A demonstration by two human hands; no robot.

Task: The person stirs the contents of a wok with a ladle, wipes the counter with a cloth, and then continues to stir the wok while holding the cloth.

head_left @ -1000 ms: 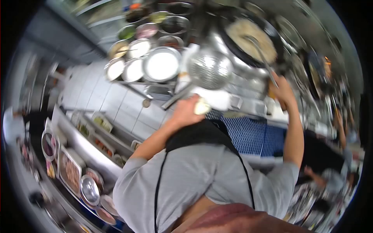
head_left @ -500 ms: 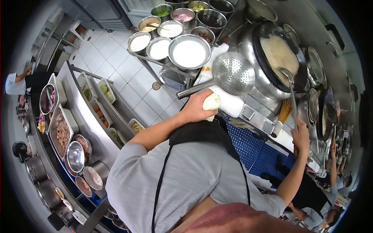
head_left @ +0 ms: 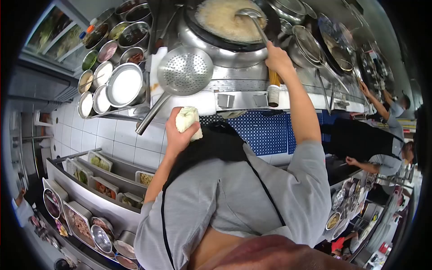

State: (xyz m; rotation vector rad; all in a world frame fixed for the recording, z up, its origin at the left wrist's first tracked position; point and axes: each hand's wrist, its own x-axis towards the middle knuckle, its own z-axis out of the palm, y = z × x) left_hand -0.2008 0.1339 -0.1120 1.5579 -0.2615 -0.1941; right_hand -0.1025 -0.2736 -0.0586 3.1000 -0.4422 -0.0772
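In my left hand [head_left: 177, 135] is a crumpled white cloth [head_left: 187, 120], squeezed between thumb and fingers in front of my black apron. My right hand [head_left: 279, 59] reaches forward, wrapped round the handle of a metal ladle [head_left: 260, 28]. The ladle's bowl rests at the surface of pale, frothy liquid [head_left: 220, 20] in a large dark-rimmed wok [head_left: 225, 46]. A perforated strainer [head_left: 186, 69] lies on the counter left of the wok, its handle pointing toward my left hand. Below my right wrist stands a bamboo brush [head_left: 273, 87].
Metal pots with white contents [head_left: 124, 85] and other ingredients crowd the left. Behind them is a tiled floor [head_left: 126, 135]. Vegetable trays [head_left: 104, 186] line a lower-left counter. More pans and strainers [head_left: 308, 42] stand at right, where a co-worker in a black apron [head_left: 360, 139] works.
My view has turned right, bringing the wok straight ahead. My right arm has stretched forward, with the hand nearer the wok. Both hands keep hold of the cloth and ladle.
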